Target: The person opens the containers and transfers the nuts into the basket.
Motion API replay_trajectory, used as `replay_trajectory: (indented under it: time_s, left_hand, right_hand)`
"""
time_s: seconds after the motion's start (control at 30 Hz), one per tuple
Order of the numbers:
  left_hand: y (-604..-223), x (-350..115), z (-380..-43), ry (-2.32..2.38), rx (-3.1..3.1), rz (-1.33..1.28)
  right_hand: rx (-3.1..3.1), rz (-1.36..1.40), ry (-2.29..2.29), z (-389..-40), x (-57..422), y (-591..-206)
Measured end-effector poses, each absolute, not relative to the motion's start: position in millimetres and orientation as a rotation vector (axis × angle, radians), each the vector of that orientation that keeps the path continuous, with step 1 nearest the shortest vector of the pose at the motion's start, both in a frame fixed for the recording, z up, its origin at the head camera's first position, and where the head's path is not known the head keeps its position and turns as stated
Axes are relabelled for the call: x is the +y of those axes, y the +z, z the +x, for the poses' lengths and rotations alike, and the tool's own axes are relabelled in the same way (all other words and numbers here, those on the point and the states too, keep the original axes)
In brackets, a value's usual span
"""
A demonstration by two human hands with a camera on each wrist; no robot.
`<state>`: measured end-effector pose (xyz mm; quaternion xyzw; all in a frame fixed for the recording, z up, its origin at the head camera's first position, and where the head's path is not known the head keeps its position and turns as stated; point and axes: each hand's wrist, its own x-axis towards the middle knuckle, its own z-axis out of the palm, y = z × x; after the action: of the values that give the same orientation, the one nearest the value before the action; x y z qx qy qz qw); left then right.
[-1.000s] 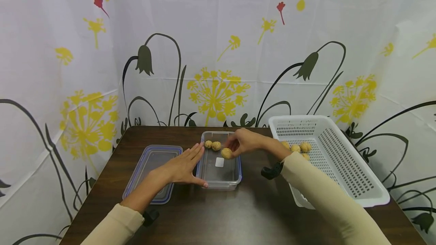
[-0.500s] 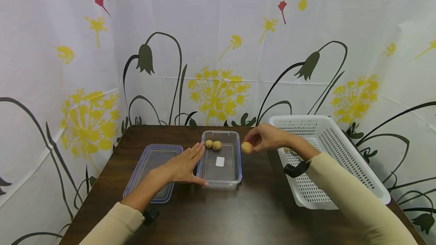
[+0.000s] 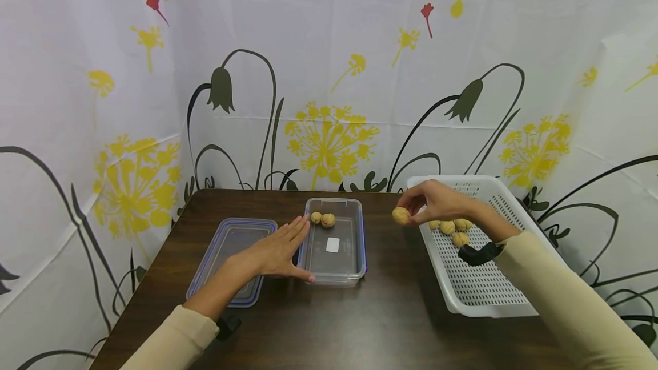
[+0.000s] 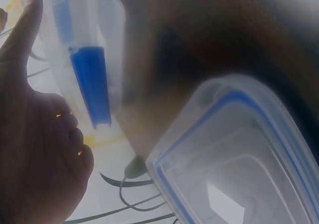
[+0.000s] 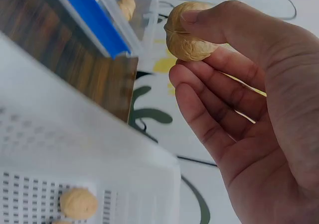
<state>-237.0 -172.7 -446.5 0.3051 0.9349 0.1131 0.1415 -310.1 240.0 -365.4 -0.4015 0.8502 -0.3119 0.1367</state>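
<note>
Between thumb and fingers, my right hand [image 3: 437, 201] pinches a walnut [image 3: 401, 216] near the left rim of the white basket [image 3: 447, 296]. The right wrist view shows this walnut [image 5: 192, 32] whole, with its seam facing the camera. Several more walnuts [image 3: 460, 239] lie in the basket, partly behind the hand. My left hand [image 3: 280, 250] rests with straight fingers along the left side of the clear plastic container [image 3: 334, 273]. Two walnuts [image 3: 327, 220] sit at the container's back left. In the left wrist view, the thumb [image 4: 30, 20] lies against the container wall beside a blue clip [image 4: 92, 87].
A clear lid [image 3: 231, 238] with a blue seal lies on the dark wooden table [image 3: 329, 336], left of the container and partly under the left forearm. Behind the table hangs a white curtain [image 3: 329, 27] with a flower print.
My right hand has carried the walnut from above the container rightward to the basket's left rim. The left hand and the two walnuts in the container have stayed in place.
</note>
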Motion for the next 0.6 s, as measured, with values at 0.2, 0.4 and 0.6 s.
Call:
replay_trajectory:
  time_s: [0.2, 0.4, 0.6]
  left_hand:
    - [-447, -173, -237, 0.323, 2.699, 0.880]
    - [-446, -172, -237, 0.325, 2.698, 0.877]
    - [-446, -173, -238, 0.317, 2.697, 0.872]
  right_hand:
    - [2.485, -1.120, -0.924, -310, 266, -368]
    - [2.512, -1.097, -0.958, -309, 293, -369]
    - [2.574, -1.012, -0.944, -311, 327, -376]
